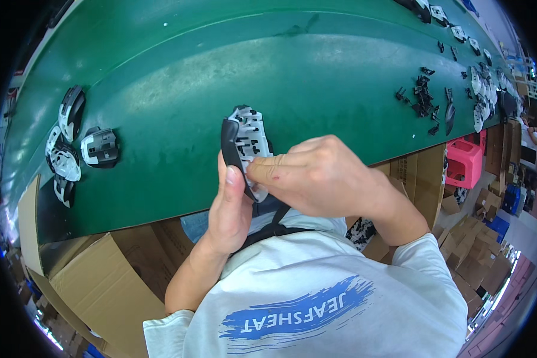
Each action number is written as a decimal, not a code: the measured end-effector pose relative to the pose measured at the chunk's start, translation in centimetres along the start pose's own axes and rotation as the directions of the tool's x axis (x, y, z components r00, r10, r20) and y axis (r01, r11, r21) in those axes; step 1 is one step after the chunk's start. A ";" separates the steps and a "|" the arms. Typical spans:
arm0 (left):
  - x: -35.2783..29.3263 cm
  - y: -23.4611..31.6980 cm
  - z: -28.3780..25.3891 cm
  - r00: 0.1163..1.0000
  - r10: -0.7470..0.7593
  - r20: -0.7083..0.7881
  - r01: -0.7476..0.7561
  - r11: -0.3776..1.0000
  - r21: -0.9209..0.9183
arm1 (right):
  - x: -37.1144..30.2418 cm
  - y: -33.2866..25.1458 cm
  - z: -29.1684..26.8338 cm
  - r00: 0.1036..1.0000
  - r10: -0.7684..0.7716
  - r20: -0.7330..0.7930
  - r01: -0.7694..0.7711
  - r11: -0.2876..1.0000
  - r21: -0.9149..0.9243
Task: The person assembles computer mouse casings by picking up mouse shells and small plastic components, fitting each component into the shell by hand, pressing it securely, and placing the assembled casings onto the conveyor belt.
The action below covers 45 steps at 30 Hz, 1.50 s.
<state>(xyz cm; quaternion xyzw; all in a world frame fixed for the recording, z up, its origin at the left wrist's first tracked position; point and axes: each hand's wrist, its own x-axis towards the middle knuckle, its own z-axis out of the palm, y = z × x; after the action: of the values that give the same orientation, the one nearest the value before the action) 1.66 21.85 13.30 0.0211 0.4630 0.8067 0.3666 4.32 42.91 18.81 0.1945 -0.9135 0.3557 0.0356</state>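
White shirt cloth (pixel 340 256) with a blue print lies nearest the camera, and just beyond it both hands meet at a black-and-white plastic shell (pixel 253 134), held in front of the body at the near part of the green surface (pixel 179 143). The left hand (pixel 228 209) grips this shell, its thumb against the black outer side and its other fingers mostly hidden. The right hand (pixel 316 176) has its fingers bunched together, the tips touching the end of the white ribbed interior closest to the body; whether they pinch a small piece or only press, I cannot tell. Work on the held shell seems to be under way, since its inner side lies open and the fingers are in it; which pieces are already fitted does not show. Well to the left of the held shell lies a small group of similar shells (pixel 100 148), possibly handled ones set aside, though nothing confirms that. Well to its right, loose black clips (pixel 422 98) lie in a heap, apparently unfitted, with a long dark piece (pixel 449 111) just beside them. Farther right than those, more white shells (pixel 484 95) are crowded together, so plenty probably remains. Nearer the body and left of the held shell stands an open cardboard box (pixel 107 286).
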 end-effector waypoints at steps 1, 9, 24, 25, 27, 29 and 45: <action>0.5 0.0 -0.5 1.000 0.006 0.003 -0.006 1.000 0.001 | 0.1 -0.3 0.8 0.996 0.006 -0.089 -0.008 1.000 -0.024; 2.1 4.8 -1.1 0.989 0.083 0.125 -0.003 0.842 -0.539 | -3.0 2.6 -4.3 0.785 0.342 -0.517 -0.448 0.889 -0.091; -8.6 15.2 -8.3 0.780 0.504 -0.370 -0.570 0.817 -0.088 | -9.3 10.5 -9.0 0.658 0.666 -0.351 -0.728 0.682 -0.073; -10.7 17.2 -10.6 0.651 0.622 -0.435 -0.678 0.735 0.035 | -9.7 11.1 -8.7 0.689 0.643 -0.335 -0.702 0.707 -0.088; -17.0 23.3 -12.6 0.415 0.805 -0.424 -0.746 0.568 0.347 | -7.7 10.8 -7.0 0.768 0.569 -0.294 -0.607 0.793 -0.053; -24.5 28.3 -15.4 0.353 0.873 -0.337 -0.637 0.488 0.596 | -5.9 10.0 -6.5 0.825 0.488 -0.286 -0.522 0.851 -0.053; -46.0 23.7 -33.9 0.381 0.614 -0.691 0.899 -0.420 0.123 | -4.7 15.8 -2.5 0.907 0.233 -0.351 -0.220 0.972 0.078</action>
<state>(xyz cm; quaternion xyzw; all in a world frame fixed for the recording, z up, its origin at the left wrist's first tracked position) 9.04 -38.24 26.09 -0.2213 0.9360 -0.2603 0.0845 2.40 56.71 9.64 0.0198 -0.9014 0.4035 0.1560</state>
